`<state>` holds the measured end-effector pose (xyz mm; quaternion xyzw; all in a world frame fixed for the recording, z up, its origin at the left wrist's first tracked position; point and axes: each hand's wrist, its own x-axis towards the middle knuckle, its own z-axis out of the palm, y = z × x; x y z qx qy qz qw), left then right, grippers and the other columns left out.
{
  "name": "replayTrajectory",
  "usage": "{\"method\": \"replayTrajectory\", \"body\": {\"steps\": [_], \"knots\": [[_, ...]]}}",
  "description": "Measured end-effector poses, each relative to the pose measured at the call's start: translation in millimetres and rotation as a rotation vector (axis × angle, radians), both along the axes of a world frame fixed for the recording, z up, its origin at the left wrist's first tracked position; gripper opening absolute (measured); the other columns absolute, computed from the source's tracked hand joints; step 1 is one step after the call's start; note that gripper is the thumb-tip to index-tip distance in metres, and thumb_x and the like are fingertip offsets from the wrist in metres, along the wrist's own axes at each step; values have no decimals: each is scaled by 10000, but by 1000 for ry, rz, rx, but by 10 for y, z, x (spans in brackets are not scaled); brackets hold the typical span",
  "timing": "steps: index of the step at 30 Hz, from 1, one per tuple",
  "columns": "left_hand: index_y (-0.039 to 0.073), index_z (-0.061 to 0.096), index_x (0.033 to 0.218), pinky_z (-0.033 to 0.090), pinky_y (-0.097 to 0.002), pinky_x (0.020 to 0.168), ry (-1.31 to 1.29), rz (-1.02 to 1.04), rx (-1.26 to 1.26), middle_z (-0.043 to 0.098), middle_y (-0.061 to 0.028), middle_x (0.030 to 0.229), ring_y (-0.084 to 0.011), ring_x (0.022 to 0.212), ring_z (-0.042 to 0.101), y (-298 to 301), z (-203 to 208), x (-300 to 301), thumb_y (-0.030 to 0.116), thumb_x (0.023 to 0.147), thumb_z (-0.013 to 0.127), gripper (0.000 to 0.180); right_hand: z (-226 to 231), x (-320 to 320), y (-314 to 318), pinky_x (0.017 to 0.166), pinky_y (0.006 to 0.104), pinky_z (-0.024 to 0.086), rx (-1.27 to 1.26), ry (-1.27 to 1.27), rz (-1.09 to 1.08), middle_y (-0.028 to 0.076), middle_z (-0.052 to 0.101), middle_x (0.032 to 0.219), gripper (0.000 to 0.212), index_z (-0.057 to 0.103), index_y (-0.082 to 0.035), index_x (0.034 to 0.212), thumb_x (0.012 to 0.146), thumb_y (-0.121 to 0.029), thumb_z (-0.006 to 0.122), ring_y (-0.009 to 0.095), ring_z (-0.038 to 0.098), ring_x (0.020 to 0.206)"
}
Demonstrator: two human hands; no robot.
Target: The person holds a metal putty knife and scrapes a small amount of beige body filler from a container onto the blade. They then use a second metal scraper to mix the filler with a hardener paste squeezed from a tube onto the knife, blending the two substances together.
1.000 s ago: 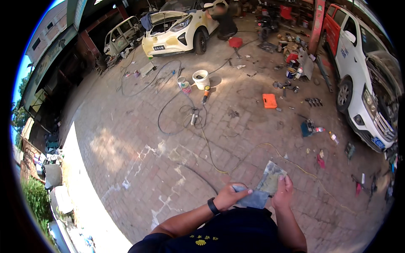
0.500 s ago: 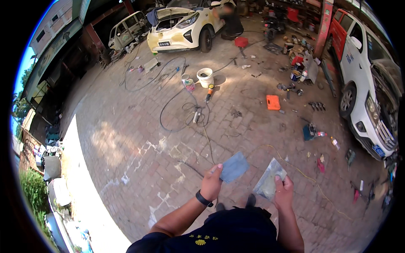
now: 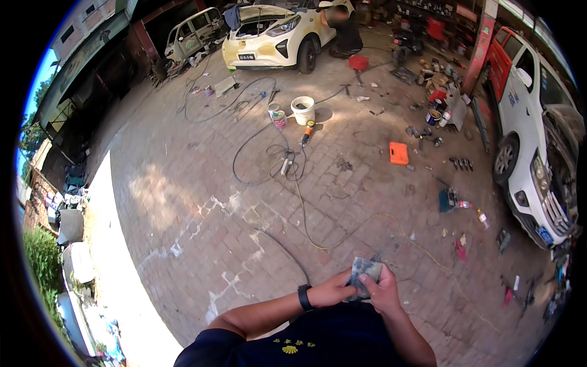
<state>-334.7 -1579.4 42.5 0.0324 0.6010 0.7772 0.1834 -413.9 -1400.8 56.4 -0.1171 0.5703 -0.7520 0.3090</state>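
A grey, worn sheet of sandpaper-like material point(image 3: 365, 269) is held in front of my body by both hands. My left hand point(image 3: 332, 289), with a black watch on the wrist, grips its left side. My right hand point(image 3: 381, 290) pinches its right side with thumb on top. Both hands are close together over the brick paving.
Cables and a yellow cord point(image 3: 342, 235) run across the brick ground ahead. A white bucket point(image 3: 302, 110) and an orange box point(image 3: 398, 153) lie farther off. A white car point(image 3: 538, 140) stands at right, a pale yellow car point(image 3: 275, 33) at the back with a person point(image 3: 345, 27) beside it.
My hands had been apart, each with a separate grey piece; now they are together on one folded piece close to my body.
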Motion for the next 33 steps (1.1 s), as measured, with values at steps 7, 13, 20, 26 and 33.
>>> {"method": "replayTrajectory", "body": {"steps": [7, 13, 20, 26, 33], "knots": [[10, 237, 1635, 344, -397, 1190, -159, 74, 447, 400, -150, 1602, -250, 1498, 363, -112, 84, -95, 197, 1010, 687, 793, 211, -148, 147, 847, 340, 534, -400, -311, 189, 99, 645, 1019, 231, 584, -38, 1095, 907, -103, 701, 213, 637, 940], [11, 672, 1142, 532, -314, 939, -177, 523, 128, 721, -56, 1075, -143, 1005, 672, 1, -21, -84, 191, 925, 816, 317, 216, -115, 113, 906, 350, 520, -411, -321, -59, 82, 643, 1088, 280, 578, -24, 1151, 922, -127, 703, 203, 634, 998], [-6, 622, 1244, 486, -282, 897, -75, 410, 33, 651, -31, 1094, -100, 1008, 581, 71, 126, 112, 194, 1028, 676, 300, 12, -189, 35, 902, 298, 517, -28, 48, -287, 51, 678, 1114, 217, 586, -16, 1219, 1012, -52, 641, 133, 635, 989], [15, 274, 1630, 299, -338, 1201, 273, 297, -83, 462, -120, 1544, -208, 1456, 386, 184, 75, 151, 89, 1040, 521, 644, -97, -219, -83, 897, 298, 518, -19, -45, -432, 62, 671, 1127, 219, 584, -11, 1215, 1013, -64, 649, 131, 630, 1006], [33, 232, 1650, 303, -335, 1195, -8, 149, 99, 422, -83, 1573, -187, 1440, 377, 32, 11, 167, 28, 988, 513, 719, 152, 156, -204, 880, 281, 522, -16, 31, 5, 51, 692, 1072, 209, 594, -8, 1163, 988, -58, 697, 113, 641, 958]]}}
